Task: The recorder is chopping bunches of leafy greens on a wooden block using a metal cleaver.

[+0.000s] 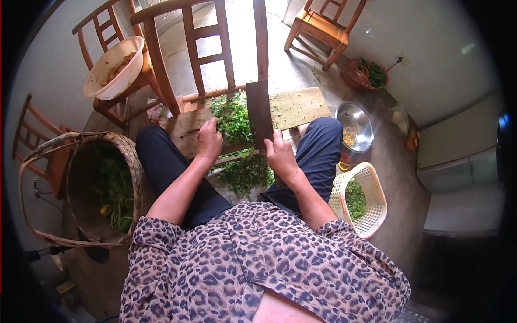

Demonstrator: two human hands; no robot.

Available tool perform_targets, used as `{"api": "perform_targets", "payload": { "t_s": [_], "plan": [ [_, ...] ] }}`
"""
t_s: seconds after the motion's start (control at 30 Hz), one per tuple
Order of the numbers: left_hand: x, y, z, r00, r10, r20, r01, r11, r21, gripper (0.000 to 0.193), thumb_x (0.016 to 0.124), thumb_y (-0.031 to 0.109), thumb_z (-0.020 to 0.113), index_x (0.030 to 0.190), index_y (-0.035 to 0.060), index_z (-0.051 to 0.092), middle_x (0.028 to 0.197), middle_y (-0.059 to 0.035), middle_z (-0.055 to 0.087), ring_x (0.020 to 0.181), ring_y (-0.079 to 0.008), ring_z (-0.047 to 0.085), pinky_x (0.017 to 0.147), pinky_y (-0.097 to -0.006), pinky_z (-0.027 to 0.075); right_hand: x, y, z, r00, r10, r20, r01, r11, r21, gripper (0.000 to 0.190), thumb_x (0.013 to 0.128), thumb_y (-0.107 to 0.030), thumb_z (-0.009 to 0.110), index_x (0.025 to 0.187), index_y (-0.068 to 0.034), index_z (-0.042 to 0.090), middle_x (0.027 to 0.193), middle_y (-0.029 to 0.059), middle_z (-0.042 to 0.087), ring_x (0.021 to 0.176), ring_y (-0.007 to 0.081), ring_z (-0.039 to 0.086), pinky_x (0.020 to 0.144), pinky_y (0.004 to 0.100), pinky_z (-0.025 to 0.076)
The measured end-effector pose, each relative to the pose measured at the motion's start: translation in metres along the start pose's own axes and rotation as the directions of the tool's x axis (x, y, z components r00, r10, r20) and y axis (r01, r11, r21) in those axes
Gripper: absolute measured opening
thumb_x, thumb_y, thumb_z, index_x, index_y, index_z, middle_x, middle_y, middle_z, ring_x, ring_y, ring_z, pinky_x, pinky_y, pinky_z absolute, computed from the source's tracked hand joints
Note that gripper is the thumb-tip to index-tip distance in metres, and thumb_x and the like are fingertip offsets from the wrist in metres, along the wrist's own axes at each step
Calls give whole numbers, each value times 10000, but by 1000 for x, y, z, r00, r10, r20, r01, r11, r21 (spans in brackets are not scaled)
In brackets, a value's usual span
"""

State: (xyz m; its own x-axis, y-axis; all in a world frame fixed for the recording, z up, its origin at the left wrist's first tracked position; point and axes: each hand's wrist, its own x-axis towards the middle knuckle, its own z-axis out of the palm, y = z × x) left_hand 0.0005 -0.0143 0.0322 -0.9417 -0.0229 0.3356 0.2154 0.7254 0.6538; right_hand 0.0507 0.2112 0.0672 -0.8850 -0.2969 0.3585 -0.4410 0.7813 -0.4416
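A wooden board (301, 107) lies crosswise in front of my knees, against a wooden chair. On its middle is a pile of green leafy vegetables (233, 119). My left hand (209, 139) rests at the left edge of this pile, fingers curled against the leaves; whether it grips any is hard to tell. My right hand (280, 155) is closed around the near end of a broad, dark-bladed knife (259, 115), which points away from me along the pile's right side. Small chopped bits dot the board to the right of the blade. More greens (246, 173) lie lower, between my legs.
To the left stand a wicker basket (137, 173) with leafy plants and a white basin (91, 82) on a chair. At right are a steel bowl (365, 129), a perforated plastic basket (377, 214) with chopped greens, and a red bag (351, 74). Another chair (319, 28) stands beyond.
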Motion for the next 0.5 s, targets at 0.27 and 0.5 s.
{"api": "perform_targets", "payload": {
  "t_s": [0.27,0.5],
  "plan": [
    [17,10,42,994,83,67,-92,984,152,264,767,7,512,1014,19,603,986,-181,596,938,-342,557,843,-419,474,-3,8,10,999,34,-42,-34,999,3,261,875,-108,557,1037,74,463,684,284,575,626,450,592,515,509,466],
    [2,40,30,965,93,247,-184,906,380,488,798,329,669,1163,38,526,1061,-137,531,1010,-292,500,827,-391,472,-8,16,13,997,74,24,-72,994,-87,153,860,-74,565,866,77,588,986,300,525,640,394,593,541,439,499]
  ]
}}
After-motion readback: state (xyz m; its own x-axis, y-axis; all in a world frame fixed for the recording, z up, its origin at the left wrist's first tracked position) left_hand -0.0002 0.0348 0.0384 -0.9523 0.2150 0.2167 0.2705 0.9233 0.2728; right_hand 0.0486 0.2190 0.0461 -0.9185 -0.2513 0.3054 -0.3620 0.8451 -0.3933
